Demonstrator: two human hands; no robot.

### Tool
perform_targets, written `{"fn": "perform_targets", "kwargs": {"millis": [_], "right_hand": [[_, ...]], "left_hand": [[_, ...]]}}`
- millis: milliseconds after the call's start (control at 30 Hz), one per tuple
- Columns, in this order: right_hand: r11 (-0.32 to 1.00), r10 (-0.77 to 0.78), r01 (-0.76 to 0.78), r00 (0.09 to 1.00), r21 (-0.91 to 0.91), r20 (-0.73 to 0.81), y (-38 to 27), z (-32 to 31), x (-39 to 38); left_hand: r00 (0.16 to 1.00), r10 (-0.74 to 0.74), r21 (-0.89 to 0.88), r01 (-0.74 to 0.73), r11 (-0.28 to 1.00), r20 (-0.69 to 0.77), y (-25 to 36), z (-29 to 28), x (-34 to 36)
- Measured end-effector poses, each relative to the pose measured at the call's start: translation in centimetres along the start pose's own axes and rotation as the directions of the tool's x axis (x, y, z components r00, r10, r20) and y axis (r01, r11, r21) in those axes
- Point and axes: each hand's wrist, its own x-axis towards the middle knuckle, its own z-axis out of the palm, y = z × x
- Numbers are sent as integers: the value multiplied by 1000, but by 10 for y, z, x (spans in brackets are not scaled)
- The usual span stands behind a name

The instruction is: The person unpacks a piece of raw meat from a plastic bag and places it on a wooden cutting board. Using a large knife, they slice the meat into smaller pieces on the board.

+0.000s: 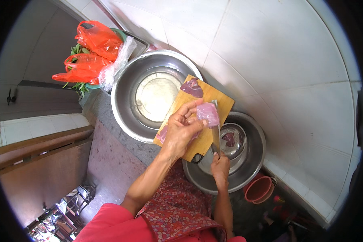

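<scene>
My left hand [180,128] pinches a piece of pale pink raw meat [207,114] between thumb and fingers, held up over a wooden cutting board [225,99]. The handle of a knife is gripped in my right hand [220,168]. Its steel blade [216,139] points away from me, just right of the meat. A dark red, liver-like piece [192,88] lies at the board's far end. Some more pink meat [163,135] shows at the board's left edge, partly hidden by my left hand.
The board rests across a large metal basin [118,109] on the left and another metal basin [259,141] on the right. Inside the right one sits a bowl [242,146] with a dark red piece [229,139]. Red plastic bags [99,40], greens [80,49] and a red bucket [259,189] stand nearby.
</scene>
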Motion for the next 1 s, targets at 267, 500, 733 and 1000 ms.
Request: {"fn": "perform_targets", "kwargs": {"millis": [267, 500, 733, 1000], "right_hand": [[987, 56, -58, 998, 151, 23, -18, -16, -3], [985, 98, -98, 995, 139, 5, -16, -13, -10], [987, 90, -89, 996, 137, -1, -13, -12, -16], [979, 154, -160, 986, 128, 59, -21, -17, -23]], "left_hand": [[974, -140, 107, 161, 981, -178, -115, -47, 71], [962, -269, 193, 271, 943, -39, -119, -64, 85], [881, -314, 781, -93, 618, 354, -91, -65, 116], [954, -110, 910, -225, 349, 278, -106, -69, 106]]}}
